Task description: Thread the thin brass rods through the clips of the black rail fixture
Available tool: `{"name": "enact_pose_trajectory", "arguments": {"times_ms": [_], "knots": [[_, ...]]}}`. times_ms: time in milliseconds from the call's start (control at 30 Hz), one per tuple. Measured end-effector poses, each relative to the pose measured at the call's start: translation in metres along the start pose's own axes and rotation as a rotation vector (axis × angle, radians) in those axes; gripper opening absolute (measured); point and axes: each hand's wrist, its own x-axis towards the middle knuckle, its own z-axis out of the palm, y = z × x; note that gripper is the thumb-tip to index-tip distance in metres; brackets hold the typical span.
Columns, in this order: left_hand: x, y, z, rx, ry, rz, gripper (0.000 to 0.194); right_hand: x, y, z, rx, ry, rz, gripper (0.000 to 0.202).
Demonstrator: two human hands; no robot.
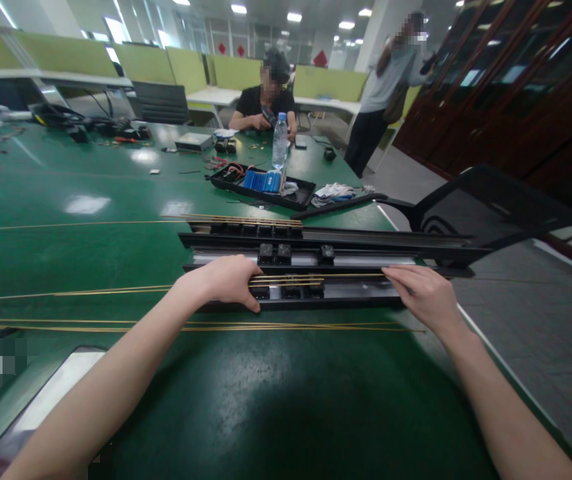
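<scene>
Three long black rails lie side by side across the green table. My left hand (pixel 233 283) wraps over the left part of the nearest rail (pixel 356 303), thumb on its near edge, beside small black blocks (pixel 292 287). Several thin brass rods (pixel 286 280) run over these blocks and pass under my left hand. The fingers of my right hand (pixel 413 287) pinch the right end of one brass rod (pixel 353 275) above the rail's right part. On the middle rail (pixel 386 259) sit three black blocks (pixel 283 253). The farthest rail (pixel 391 235) carries more blocks and rods.
Loose brass rods (pixel 276 327) lie in front of the rails. Behind stand a black tray (pixel 223 180), a water bottle (pixel 280 141) and a cloth (pixel 333 193). A black chair (pixel 491 207) touches the right side. Two people are beyond the table.
</scene>
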Motion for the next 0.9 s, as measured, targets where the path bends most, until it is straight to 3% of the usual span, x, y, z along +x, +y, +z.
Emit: {"name": "enact_pose_trajectory", "arguments": {"times_ms": [200, 367, 567, 900], "knots": [[0.001, 0.019, 0.003, -0.057, 0.189, 0.028, 0.089, 0.001, -0.003, -0.003, -0.011, 0.032, 0.015, 0.025], [0.011, 0.042, 0.016, -0.058, 0.340, 0.044, 0.070, 0.008, -0.018, -0.001, 0.015, -0.001, -0.029, 0.034], [0.014, 0.043, 0.019, -0.016, 0.322, 0.075, 0.052, 0.019, -0.040, 0.008, 0.095, -0.062, -0.101, 0.039], [0.011, 0.046, 0.022, 0.096, 0.317, 0.085, 0.052, 0.015, -0.039, 0.008, 0.096, -0.053, -0.063, 0.040]]}}
